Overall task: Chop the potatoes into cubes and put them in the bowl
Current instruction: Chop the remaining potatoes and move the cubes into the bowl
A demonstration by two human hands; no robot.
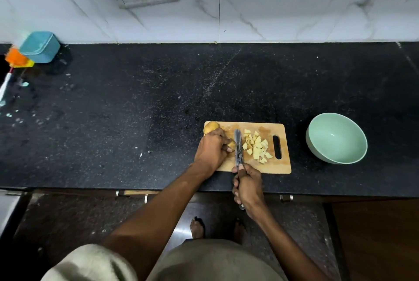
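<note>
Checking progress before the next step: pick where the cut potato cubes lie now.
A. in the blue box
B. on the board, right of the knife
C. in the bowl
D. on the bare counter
B: the cubes lie piled on the board right of the knife; the bowl is empty.

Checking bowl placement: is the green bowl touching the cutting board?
Apart. The head view shows a strip of black counter between the cutting board and the green bowl.
</note>
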